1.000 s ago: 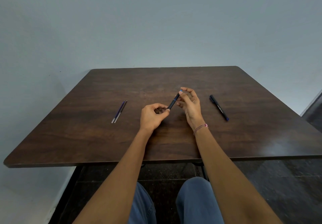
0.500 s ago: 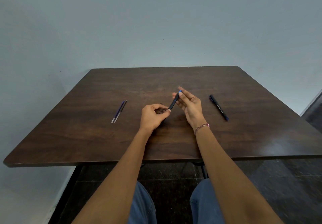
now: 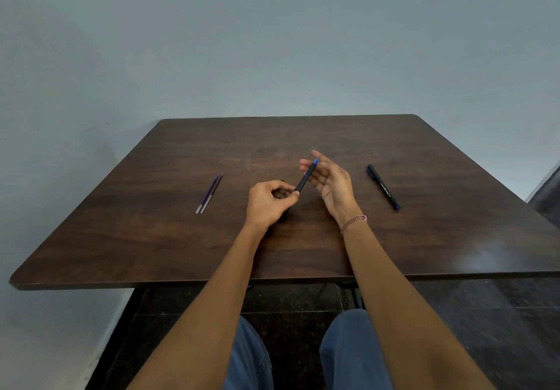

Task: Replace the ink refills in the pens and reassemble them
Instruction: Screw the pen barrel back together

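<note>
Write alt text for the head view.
The left hand pinches a black pen beside the open right hand over a dark wooden table. Two refills lie left; another black pen lies right.

A plain pale grey-blue wall (image 3: 272, 41) fills the upper half of the view, bare except for a few small dark specks. Against it stands a dark brown wooden table (image 3: 151, 238) with rounded corners and a visible grain; its top carries a soft sheen near the right front corner. Under the table, dark metal legs (image 3: 354, 295) show in shadow. The floor (image 3: 500, 329) is dark speckled stone laid in tiles with thin joints. At the far right edge, a darker strip (image 3: 548, 192) meets the wall.
</note>
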`<action>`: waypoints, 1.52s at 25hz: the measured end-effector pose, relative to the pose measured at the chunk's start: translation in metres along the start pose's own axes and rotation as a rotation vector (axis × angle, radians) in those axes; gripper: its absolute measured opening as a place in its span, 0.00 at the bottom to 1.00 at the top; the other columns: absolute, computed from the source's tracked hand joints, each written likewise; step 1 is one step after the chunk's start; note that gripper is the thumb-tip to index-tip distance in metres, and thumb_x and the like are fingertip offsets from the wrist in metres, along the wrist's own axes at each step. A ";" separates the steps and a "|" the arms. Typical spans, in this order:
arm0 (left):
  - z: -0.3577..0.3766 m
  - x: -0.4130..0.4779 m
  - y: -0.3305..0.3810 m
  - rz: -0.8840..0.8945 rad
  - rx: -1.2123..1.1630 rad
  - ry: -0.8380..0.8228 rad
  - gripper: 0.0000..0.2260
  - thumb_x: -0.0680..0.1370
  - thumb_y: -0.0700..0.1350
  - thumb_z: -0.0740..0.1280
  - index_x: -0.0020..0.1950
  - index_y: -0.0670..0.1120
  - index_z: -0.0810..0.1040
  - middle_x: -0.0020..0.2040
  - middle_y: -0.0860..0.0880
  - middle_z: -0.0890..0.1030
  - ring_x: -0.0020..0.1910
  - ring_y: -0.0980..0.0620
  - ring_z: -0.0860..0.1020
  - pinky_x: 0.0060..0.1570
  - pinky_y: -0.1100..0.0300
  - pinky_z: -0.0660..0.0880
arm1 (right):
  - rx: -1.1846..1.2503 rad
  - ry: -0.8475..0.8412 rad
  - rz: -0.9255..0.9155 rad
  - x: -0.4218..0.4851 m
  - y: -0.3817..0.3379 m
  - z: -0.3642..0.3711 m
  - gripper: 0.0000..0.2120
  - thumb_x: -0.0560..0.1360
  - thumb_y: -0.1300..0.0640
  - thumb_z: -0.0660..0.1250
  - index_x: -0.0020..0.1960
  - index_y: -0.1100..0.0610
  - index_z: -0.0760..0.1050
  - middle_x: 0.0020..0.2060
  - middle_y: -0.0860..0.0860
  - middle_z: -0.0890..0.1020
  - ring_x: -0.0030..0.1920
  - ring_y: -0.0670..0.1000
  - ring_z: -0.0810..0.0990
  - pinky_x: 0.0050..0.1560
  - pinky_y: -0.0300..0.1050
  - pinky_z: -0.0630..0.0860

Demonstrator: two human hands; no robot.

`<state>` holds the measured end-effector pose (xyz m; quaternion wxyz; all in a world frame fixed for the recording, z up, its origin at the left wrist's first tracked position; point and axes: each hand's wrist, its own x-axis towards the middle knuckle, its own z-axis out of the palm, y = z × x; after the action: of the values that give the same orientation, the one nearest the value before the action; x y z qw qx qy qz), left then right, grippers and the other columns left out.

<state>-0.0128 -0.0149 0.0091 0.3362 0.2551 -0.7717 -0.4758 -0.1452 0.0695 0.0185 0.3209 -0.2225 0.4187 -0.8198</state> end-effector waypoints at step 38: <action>0.001 0.003 -0.003 0.011 -0.029 0.008 0.11 0.69 0.40 0.76 0.36 0.56 0.81 0.32 0.56 0.80 0.31 0.65 0.77 0.34 0.73 0.73 | -0.027 0.003 -0.019 0.001 0.002 0.002 0.11 0.78 0.61 0.64 0.59 0.58 0.77 0.45 0.53 0.83 0.47 0.48 0.83 0.45 0.39 0.80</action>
<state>-0.0152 -0.0178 0.0072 0.3454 0.2477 -0.7647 -0.4842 -0.1440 0.0668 0.0180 0.3097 -0.2295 0.4280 -0.8175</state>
